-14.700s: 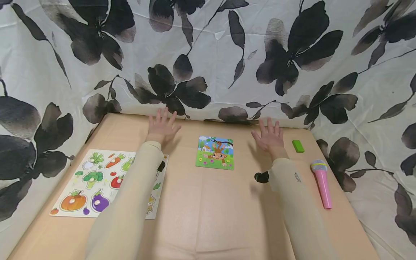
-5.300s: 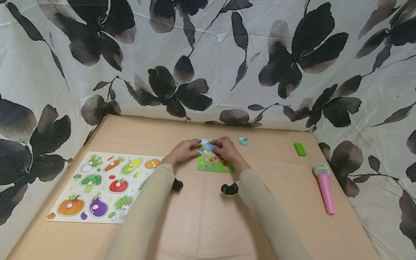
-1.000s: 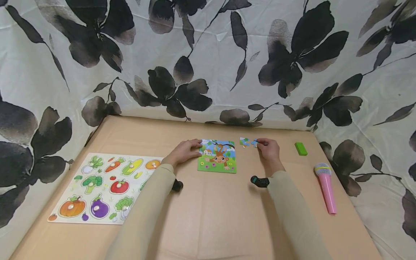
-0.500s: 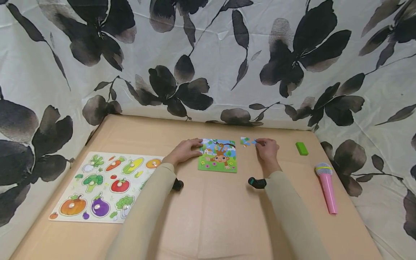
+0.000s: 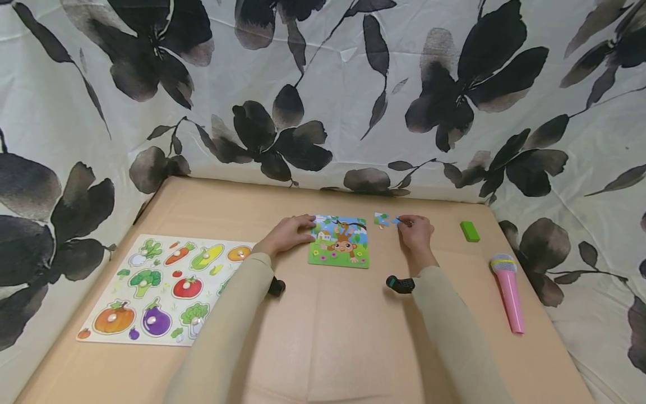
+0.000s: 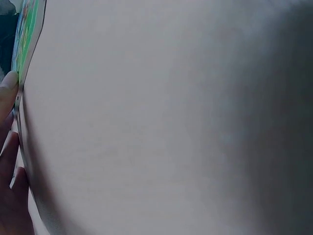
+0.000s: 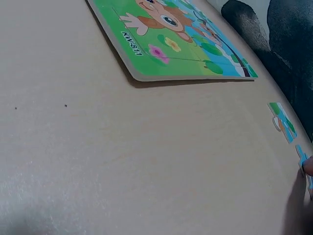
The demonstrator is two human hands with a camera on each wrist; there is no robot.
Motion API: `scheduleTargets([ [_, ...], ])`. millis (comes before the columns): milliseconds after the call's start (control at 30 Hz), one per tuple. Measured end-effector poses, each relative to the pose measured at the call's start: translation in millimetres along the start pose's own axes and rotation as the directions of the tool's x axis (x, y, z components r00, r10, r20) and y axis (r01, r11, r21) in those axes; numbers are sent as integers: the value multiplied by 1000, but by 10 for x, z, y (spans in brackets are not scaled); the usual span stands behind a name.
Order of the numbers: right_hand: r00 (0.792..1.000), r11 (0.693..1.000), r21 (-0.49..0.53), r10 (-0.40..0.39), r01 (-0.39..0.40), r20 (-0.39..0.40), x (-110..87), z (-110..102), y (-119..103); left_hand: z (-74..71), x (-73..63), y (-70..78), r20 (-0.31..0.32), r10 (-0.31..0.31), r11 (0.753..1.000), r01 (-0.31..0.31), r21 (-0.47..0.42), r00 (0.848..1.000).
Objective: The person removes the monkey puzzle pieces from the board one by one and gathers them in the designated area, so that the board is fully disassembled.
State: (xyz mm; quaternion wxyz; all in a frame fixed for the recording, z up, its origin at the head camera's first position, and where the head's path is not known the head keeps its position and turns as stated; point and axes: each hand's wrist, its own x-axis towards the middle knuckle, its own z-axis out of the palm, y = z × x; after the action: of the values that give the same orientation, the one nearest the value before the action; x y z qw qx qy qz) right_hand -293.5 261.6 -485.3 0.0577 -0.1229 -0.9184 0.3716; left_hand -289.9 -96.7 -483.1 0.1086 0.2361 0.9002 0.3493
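Observation:
A square monkey puzzle lies flat near the table's far side. My left hand holds its left edge between thumb and fingers. The left wrist view shows a fingertip at the board's rim. To the right of the board, my right hand pinches a small blue puzzle piece, partly hidden by the fingertips. A second loose piece, blue and green, lies just left of it. In the right wrist view both the loose piece and the pinched piece are at the right side.
A white vegetable puzzle board lies at the left, partly under my left sleeve. A green block and a pink toy microphone are at the right. A floral cloth hangs behind the table's far edge.
My hands started spread flat on the table; since then two pieces came to lie right of the monkey puzzle. In the last second the right hand has stayed by the second piece, shifting slightly.

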Motion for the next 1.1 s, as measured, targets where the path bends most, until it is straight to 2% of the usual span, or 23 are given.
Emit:
scheduleTargets([
  [167, 1000, 1000, 30, 6, -5, -13, -23, 20, -66, -6, -4, 16, 1, -4, 1000, 4, -4, 1000],
  [233, 1000, 999, 43, -25, 25, 10, -43, 45, -125, -10, -7, 26, 1, -4, 1000, 4, -5, 1000],
  [300, 994, 995, 47, -91, 88, 57, -78, 82, -205, -14, -11, 34, 3, -5, 1000, 5, -6, 1000],
  [367, 979, 987, 57, -158, 152, 132, -141, 121, -309, -16, -14, 39, 4, -4, 1000, 4, -10, 1000],
  [467, 944, 972, 87, -233, 219, 234, -256, 188, -468, -19, -21, 42, 7, -4, 1000, 4, -12, 1000],
  [633, 917, 971, 162, -223, 178, 332, -416, 307, -649, -15, -19, 28, 11, 9, 1000, -9, -1, 1000],
  [767, 911, 971, 179, -216, 161, 352, -470, 406, -675, -2, -5, 6, 13, 21, 1000, -21, 17, 1000],
  [967, 920, 970, 167, -223, 177, 322, -473, 495, -619, 5, 10, 5, 16, 24, 999, -24, 29, 1000],
  [1100, 918, 967, 171, -237, 191, 318, -462, 511, -584, -1, 1, 18, 18, 15, 1000, -16, 21, 1000],
])
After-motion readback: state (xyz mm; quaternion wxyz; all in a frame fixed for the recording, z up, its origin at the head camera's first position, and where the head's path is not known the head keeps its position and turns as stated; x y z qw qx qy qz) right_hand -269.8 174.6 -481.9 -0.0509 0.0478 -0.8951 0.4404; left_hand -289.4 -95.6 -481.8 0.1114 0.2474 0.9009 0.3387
